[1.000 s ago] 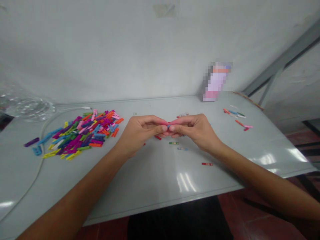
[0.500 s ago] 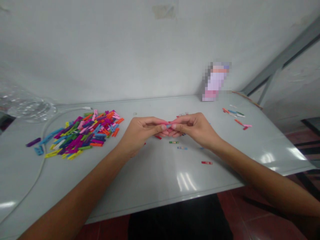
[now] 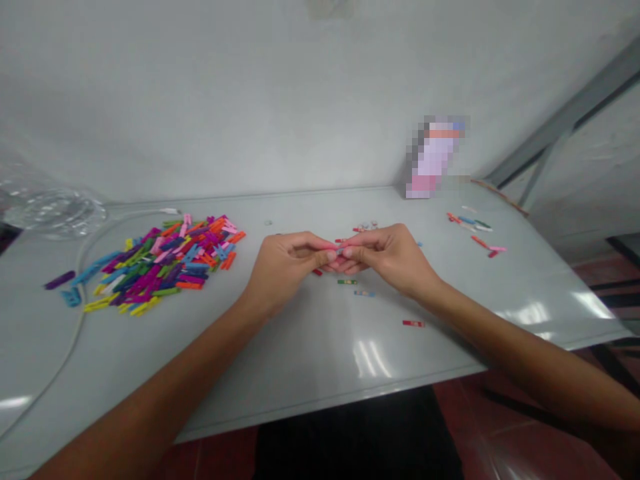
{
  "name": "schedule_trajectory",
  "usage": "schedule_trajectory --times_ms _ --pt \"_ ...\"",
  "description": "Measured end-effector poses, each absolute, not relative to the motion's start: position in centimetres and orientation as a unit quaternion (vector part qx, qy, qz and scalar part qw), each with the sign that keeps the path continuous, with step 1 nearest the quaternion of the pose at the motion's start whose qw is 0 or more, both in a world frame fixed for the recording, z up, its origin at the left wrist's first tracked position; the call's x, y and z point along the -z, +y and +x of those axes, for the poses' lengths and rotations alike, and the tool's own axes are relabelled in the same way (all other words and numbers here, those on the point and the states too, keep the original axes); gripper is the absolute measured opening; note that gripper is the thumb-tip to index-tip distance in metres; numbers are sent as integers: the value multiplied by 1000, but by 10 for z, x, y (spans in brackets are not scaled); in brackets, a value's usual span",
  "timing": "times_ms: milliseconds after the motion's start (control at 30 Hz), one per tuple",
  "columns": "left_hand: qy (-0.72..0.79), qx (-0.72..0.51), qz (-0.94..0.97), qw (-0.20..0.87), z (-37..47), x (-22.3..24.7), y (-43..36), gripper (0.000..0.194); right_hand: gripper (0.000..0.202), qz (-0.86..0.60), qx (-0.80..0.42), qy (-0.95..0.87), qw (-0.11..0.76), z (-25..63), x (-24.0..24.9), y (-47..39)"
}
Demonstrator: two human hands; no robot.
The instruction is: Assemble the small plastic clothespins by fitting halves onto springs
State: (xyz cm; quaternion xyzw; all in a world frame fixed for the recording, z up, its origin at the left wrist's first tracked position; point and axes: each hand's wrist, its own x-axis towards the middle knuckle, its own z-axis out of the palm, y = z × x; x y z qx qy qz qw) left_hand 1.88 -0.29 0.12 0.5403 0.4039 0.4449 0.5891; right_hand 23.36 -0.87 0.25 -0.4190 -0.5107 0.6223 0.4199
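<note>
Over the middle of the table, my left hand and my right hand meet fingertip to fingertip. Both are closed in a pinch on one small clothespin piece, bluish grey and mostly covered by the fingers. Below them on the table lie a green clothespin half, a light blue half and a red half. Another red piece shows partly under my left fingers. Behind my right hand are small metal springs.
A heap of multicoloured clothespins lies on the left, beside a white cable. Clear plastic is at the back left. A blurred-out upright box leans on the wall. Several loose pieces lie at right.
My hands stay pinched together in nearly the same place. The blue bit between the fingertips now shows less and looks greyer. The view has shifted slightly.
</note>
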Motion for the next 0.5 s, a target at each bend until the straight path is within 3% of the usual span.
schedule_trajectory --times_ms 500 --pt "413 -472 526 574 28 7 -5 29 40 -450 -596 -502 437 227 1 -12"
